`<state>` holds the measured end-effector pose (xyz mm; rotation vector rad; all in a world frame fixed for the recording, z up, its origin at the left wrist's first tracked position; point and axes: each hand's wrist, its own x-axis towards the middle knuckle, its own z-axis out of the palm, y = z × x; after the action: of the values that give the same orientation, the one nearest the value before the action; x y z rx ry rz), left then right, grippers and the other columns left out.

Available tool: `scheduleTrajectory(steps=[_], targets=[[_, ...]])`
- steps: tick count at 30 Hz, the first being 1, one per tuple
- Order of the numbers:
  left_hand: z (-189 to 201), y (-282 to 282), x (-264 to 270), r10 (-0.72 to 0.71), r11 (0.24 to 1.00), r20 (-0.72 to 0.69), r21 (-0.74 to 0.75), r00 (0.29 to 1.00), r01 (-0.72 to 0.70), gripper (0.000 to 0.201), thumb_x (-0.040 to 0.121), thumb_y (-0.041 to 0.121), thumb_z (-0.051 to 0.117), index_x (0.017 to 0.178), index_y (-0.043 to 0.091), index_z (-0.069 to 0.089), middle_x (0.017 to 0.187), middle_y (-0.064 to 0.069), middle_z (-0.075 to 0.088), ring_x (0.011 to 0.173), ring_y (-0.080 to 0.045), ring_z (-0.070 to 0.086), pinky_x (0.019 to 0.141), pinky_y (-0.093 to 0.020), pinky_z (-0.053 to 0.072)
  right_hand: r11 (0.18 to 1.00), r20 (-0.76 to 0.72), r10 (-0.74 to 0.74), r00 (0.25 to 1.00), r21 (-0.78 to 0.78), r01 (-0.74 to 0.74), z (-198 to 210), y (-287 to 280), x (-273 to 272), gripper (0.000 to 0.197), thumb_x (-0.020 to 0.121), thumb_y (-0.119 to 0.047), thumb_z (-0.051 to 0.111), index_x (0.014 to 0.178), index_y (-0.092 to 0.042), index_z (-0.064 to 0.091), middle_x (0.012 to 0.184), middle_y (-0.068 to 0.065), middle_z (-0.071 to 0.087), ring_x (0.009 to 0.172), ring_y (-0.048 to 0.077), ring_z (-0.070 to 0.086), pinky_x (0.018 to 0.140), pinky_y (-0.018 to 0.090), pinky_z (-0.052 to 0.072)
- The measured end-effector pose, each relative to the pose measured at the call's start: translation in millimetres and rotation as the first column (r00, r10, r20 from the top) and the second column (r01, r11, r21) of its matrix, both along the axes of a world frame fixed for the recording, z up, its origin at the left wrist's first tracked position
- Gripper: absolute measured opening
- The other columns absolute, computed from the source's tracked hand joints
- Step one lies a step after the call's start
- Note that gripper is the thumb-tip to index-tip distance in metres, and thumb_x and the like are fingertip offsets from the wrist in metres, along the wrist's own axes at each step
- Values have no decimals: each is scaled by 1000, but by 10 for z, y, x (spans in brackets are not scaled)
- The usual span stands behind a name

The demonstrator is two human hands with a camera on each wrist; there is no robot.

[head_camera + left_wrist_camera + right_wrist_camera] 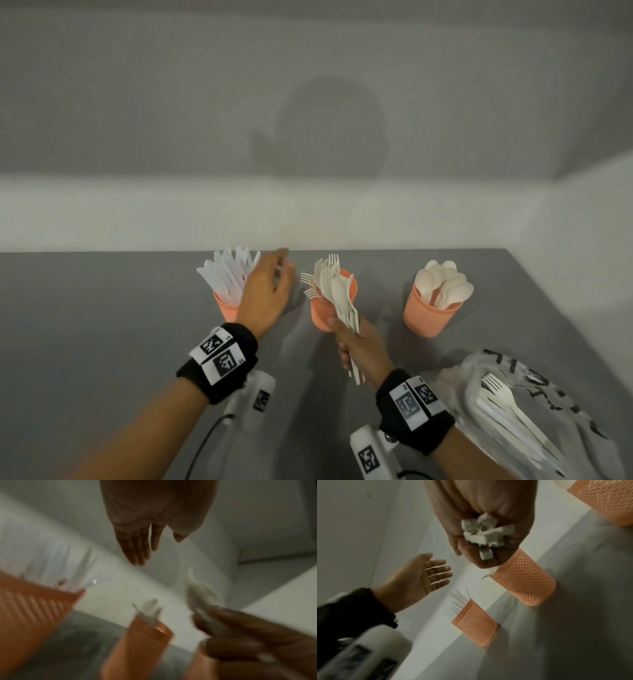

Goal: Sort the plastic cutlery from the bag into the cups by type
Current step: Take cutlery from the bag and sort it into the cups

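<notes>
Three orange mesh cups stand in a row on the grey table. The left cup [226, 308] holds white knives [226, 274], the middle cup [320, 317] holds forks [322, 270], and the right cup [428, 313] holds spoons [443, 282]. My right hand [356, 346] grips a bundle of mixed white cutlery [344, 301] by the handles in front of the middle cup; the handle ends [485, 534] show in the right wrist view. My left hand [270, 287] hovers empty with straight fingers [439, 573] over the knife cup. The clear bag [534, 414] lies at the right with more cutlery inside.
A white wall rises right behind the cups, and another closes the table's right side. Wrist cameras with cables hang under both forearms. Bare grey table [85, 325] stretches to the left of the cups.
</notes>
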<state>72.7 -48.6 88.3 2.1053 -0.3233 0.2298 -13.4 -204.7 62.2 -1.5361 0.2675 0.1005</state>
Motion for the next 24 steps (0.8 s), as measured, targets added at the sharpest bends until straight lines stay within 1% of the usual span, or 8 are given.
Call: scheduleTrajectory(steps=[2, 4, 8, 11, 15, 19, 21, 24], targets=[[13, -193, -200, -101, 985, -266, -165, 959, 58, 27, 98, 28, 41, 109, 9, 56, 95, -3, 62, 82, -18, 60, 67, -21, 46, 1000, 9, 12, 1000, 19, -12, 0, 19, -22, 11, 94, -28, 52, 87, -19, 53, 53, 1, 38, 36, 8, 34, 37, 21, 34], [-34, -356, -353, -183, 959, -409, -276, 894, 70, 29, 99, 29, 38, 92, 7, 56, 81, -3, 62, 67, -14, 58, 56, -20, 44, 999, 26, 34, 999, 24, -34, -4, 36, -46, 14, 94, -29, 50, 88, -17, 53, 55, 0, 41, 36, 7, 35, 36, 20, 34], [-135, -546, -459, -140, 951, -402, -308, 905, 10, 24, 98, 19, 38, 82, 9, 52, 68, -2, 57, 55, -10, 54, 45, -14, 40, 998, 30, 46, 998, 32, -47, -27, 9, -111, 19, 95, -32, 49, 86, -15, 53, 55, 0, 46, 37, 7, 38, 38, 20, 34], [-153, -609, -464, -102, 939, -403, -341, 910, -45, 19, 96, 9, 38, 86, 5, 54, 65, -5, 54, 49, -10, 52, 40, -13, 37, 998, -2, 36, 999, 58, -36, -53, -45, -173, 19, 96, -32, 47, 94, -14, 55, 60, 1, 51, 40, 8, 43, 39, 20, 37], [-153, -664, -493, -70, 906, -398, -409, 915, -108, 23, 95, 8, 40, 100, -6, 58, 74, -12, 61, 59, -13, 59, 49, -17, 47, 995, -10, 2, 1000, 103, -1, -73, -78, -224, 23, 96, -34, 47, 101, -13, 55, 64, 4, 56, 43, 10, 50, 42, 22, 43], [-156, -701, -515, -104, 814, -464, -548, 880, -193, 28, 97, 18, 40, 114, 2, 56, 102, -24, 66, 92, -37, 66, 79, -44, 56, 994, 5, -41, 999, 102, 41, -65, -90, -252, 23, 96, -30, 47, 103, -10, 56, 62, 5, 56, 43, 12, 52, 43, 24, 46], [-130, -728, -539, -121, 765, -469, -606, 875, -219, 26, 98, 22, 40, 111, 6, 55, 99, -24, 65, 91, -39, 65, 81, -50, 54, 996, 32, -50, 998, 78, 47, -43, -98, -263, 24, 96, -30, 48, 107, -10, 56, 64, 7, 56, 42, 12, 53, 42, 24, 47], [-48, -768, -549, -135, 668, -440, -702, 888, -247, 18, 98, 25, 40, 100, 14, 55, 73, -8, 55, 71, -25, 59, 72, -40, 52, 997, 58, -70, 996, 44, 67, -22, -120, -267, 19, 96, -31, 48, 103, -16, 56, 65, 7, 57, 42, 12, 54, 43, 24, 49]])
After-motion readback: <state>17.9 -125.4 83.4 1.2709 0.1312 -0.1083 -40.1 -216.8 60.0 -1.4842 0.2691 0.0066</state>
